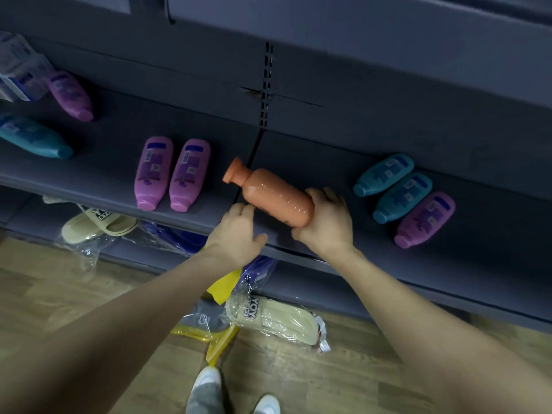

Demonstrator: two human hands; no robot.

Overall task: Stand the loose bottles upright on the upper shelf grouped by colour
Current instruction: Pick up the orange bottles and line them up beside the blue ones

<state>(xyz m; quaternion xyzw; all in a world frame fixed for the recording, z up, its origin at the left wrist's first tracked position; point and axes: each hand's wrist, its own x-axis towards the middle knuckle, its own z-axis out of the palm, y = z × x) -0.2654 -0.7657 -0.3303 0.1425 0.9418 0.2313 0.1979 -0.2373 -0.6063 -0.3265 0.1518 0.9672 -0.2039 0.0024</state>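
An orange bottle (270, 194) lies tilted over the middle of the dark shelf (104, 162), cap toward the upper left. My right hand (325, 221) grips its base end. My left hand (242, 231) hovers open beside the bottle's lower side, over the shelf's front edge. Two pink bottles (171, 173) lie side by side to the left. Further left lie a purple bottle (70, 95) and a teal bottle (33, 140). On the right lie two teal bottles (392, 186) and a purple bottle (425, 219).
Clear plastic packets (18, 67) sit at the shelf's far left. On the lower shelf and wooden floor lie wrapped beige slippers (95, 225), another beige pair (274, 318), blue and yellow packaging (224, 282). My shoes (206, 389) stand below.
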